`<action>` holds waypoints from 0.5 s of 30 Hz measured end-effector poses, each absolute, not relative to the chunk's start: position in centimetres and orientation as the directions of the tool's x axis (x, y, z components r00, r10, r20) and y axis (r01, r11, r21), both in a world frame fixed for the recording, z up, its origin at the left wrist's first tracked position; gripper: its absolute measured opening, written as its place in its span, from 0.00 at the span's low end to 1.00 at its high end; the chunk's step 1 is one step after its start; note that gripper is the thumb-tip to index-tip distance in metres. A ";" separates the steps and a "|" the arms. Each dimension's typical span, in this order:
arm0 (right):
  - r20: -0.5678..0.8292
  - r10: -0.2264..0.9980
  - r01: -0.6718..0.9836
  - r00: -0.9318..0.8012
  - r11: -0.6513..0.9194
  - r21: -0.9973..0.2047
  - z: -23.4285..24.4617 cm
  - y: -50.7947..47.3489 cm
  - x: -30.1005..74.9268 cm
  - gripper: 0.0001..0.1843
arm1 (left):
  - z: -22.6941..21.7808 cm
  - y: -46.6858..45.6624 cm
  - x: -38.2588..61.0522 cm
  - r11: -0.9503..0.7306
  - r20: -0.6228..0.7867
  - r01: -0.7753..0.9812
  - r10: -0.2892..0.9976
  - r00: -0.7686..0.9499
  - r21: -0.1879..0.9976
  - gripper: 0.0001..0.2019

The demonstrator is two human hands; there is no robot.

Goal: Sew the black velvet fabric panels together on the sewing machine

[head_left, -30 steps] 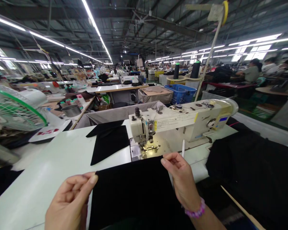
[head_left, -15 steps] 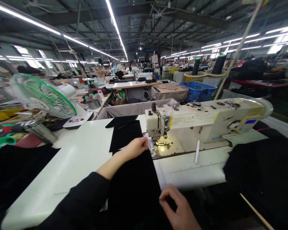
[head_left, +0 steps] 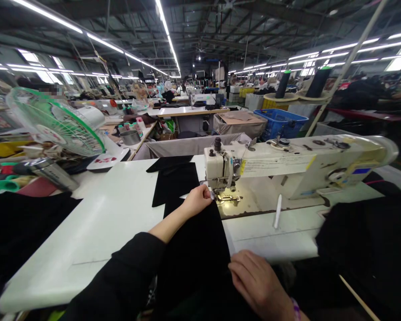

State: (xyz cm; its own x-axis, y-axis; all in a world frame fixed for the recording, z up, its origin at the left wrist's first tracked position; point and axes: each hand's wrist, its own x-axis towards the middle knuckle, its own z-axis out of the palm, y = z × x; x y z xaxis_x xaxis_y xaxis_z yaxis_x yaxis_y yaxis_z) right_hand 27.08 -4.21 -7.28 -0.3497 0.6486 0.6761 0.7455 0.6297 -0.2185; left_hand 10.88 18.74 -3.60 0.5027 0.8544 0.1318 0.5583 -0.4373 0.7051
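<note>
A long black fabric panel (head_left: pixel 194 249) runs from the white sewing table down over its front edge. My left hand (head_left: pixel 198 200) pinches the panel's far right corner, close beside the needle area of the sewing machine (head_left: pixel 260 167). Lower down, my right hand (head_left: pixel 259 283) is closed at the panel's right edge, its fingertips bent round the cloth. Beyond my left hand, another black fabric piece (head_left: pixel 177 180) lies flat on the table. The machine's lamp lights the metal needle plate (head_left: pixel 229 198).
A white marker-like stick (head_left: pixel 278 211) rests on the table before the machine. To the left stand a green-rimmed fan (head_left: pixel 58 118) and a steel flask (head_left: pixel 55 174) on its side. Dark cloth (head_left: pixel 367 249) is heaped at the right. Thread cones (head_left: pixel 317 82) stand behind the machine.
My left hand has moved right, with the panel's corner, closer to the needle. My right hand has turned over and its fingers have closed at the cloth's edge. The view has shifted slightly.
</note>
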 end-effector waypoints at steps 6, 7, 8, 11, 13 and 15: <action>0.700 0.632 0.767 -0.332 0.613 -0.189 -7.3 -3.4 26.7 0.14 | -3.4 20.7 12.7 -0.403 0.061 0.605 0.862 0.504 0.686 0.08; 0.699 0.634 0.766 -0.331 0.613 -0.193 -7.3 -3.3 26.7 0.14 | -3.4 20.8 12.7 -0.401 0.058 0.615 0.864 0.500 0.679 0.08; 0.698 0.636 0.765 -0.328 0.612 -0.198 -7.2 -3.3 26.7 0.14 | -3.4 20.9 12.7 -0.401 0.056 0.624 0.866 0.496 0.671 0.08; 0.685 0.651 0.766 -0.326 0.607 -0.213 -6.9 -3.2 26.7 0.14 | -3.0 20.8 12.7 -0.410 0.066 0.650 0.872 0.485 0.640 0.08; 0.674 0.660 0.761 -0.332 0.610 -0.223 -6.7 -3.2 26.7 0.14 | -2.4 20.3 12.7 -0.427 0.104 0.672 0.879 0.465 0.605 0.08; 0.666 0.666 0.749 -0.337 0.618 -0.238 -6.5 -3.2 26.7 0.15 | -1.7 18.7 12.5 -0.450 0.178 0.699 0.886 0.428 0.556 0.09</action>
